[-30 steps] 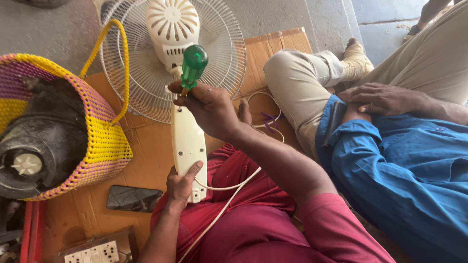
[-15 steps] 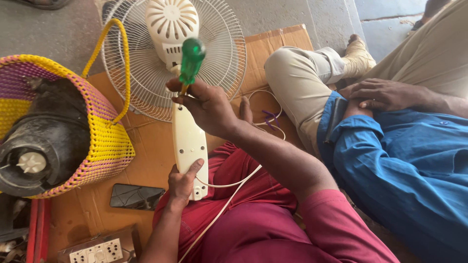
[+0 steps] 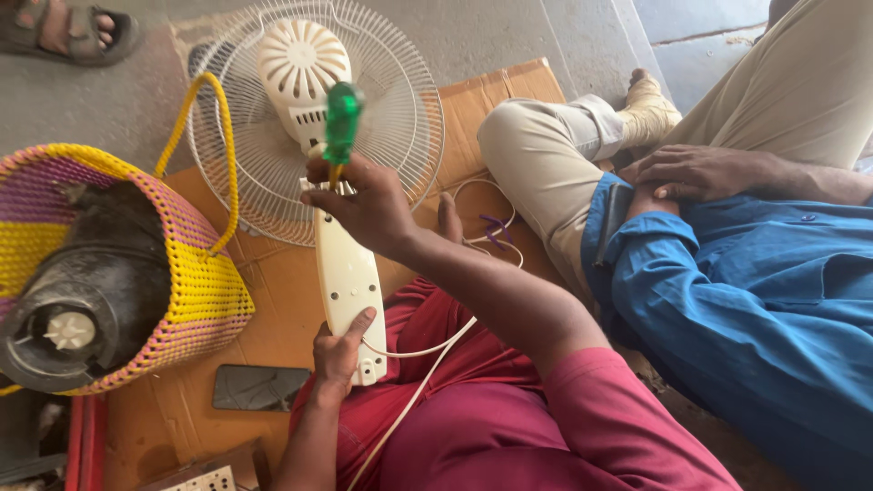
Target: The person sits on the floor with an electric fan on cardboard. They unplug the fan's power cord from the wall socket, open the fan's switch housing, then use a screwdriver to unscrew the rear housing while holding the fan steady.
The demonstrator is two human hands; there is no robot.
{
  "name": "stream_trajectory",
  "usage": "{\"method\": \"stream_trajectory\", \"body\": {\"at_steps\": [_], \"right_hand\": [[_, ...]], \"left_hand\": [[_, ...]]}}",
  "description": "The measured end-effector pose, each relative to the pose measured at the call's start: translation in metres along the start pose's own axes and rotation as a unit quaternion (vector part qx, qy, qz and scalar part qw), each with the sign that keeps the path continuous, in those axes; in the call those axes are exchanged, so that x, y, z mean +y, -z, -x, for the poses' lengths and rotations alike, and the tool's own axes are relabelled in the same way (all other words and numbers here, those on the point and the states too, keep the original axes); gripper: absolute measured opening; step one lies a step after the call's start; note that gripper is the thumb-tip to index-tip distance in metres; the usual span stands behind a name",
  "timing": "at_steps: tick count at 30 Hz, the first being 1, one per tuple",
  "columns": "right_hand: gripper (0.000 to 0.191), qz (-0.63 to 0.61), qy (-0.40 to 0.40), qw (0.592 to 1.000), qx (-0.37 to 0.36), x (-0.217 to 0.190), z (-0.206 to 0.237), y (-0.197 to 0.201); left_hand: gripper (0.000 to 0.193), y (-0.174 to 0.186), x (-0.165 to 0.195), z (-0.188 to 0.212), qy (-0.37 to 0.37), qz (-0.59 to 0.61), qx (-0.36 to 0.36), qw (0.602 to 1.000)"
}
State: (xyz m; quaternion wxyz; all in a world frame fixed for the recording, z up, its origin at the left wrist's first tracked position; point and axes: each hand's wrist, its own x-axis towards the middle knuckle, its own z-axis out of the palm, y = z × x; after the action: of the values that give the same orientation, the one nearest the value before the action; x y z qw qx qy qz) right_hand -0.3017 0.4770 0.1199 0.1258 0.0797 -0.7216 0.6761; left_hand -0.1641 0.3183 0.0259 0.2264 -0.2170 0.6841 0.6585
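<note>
- Screwdriver [image 3: 342, 123] with a clear green handle stands nearly upright over the top of a cream fan stem [image 3: 347, 282], in the middle of the view; its shaft and tip are hidden behind the fingers, so where the tip sits cannot be told.
- Far left, a woven yellow, pink and purple basket [image 3: 195, 291] holds a dark, dusty motor-like part [image 3: 77, 305]; the basket's left side is cut off by the frame edge.
- Below it lie a dark phone-like slab [image 3: 256, 387] and the cut-off corner of a white socket board [image 3: 207, 479], both on brown cardboard [image 3: 273, 327].
- Left hand [image 3: 338, 355] grips the stem's lower end, thumb on its face, the other fingers wrapped behind and out of sight.
- Right hand [image 3: 368, 205] is pinched around the screwdriver just under the handle, fingers curled close.
- Fan cage [image 3: 400, 136] of white wire lies flat behind the stem, its cream motor housing [image 3: 300, 64] facing up.
- White cable [image 3: 427, 364] runs from the stem across the red-clad lap.
- Right side, another person in a blue shirt and beige trousers sits close; their hand [image 3: 696, 171] rests on the knee, and the body is cut off.
- Floor beyond the cardboard is bare grey concrete [image 3: 509, 32]; a sandalled foot [image 3: 59, 32] shows top left.
</note>
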Motion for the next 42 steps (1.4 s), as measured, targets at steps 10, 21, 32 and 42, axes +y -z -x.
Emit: {"method": "stream_trajectory", "body": {"at_steps": [10,21,32,42], "right_hand": [[0.071,-0.391,-0.051,0.916,-0.068,-0.027,-0.012,0.036],[0.069,-0.15,0.078,0.985,-0.029,-0.088,-0.012,0.072],[0.046,0.063,0.187,0.977,-0.08,-0.122,-0.009,0.102],[0.046,0.15,0.248,0.955,0.056,-0.135,-0.011,0.07]], "left_hand": [[0.044,-0.02,0.004,0.006,0.043,0.052,0.01,0.998],[0.046,-0.025,-0.012,0.003,0.026,0.025,0.011,0.999],[0.047,-0.023,-0.015,0.004,0.01,0.01,0.022,1.0],[0.044,-0.02,-0.013,0.01,-0.007,0.026,0.016,0.999]]}}
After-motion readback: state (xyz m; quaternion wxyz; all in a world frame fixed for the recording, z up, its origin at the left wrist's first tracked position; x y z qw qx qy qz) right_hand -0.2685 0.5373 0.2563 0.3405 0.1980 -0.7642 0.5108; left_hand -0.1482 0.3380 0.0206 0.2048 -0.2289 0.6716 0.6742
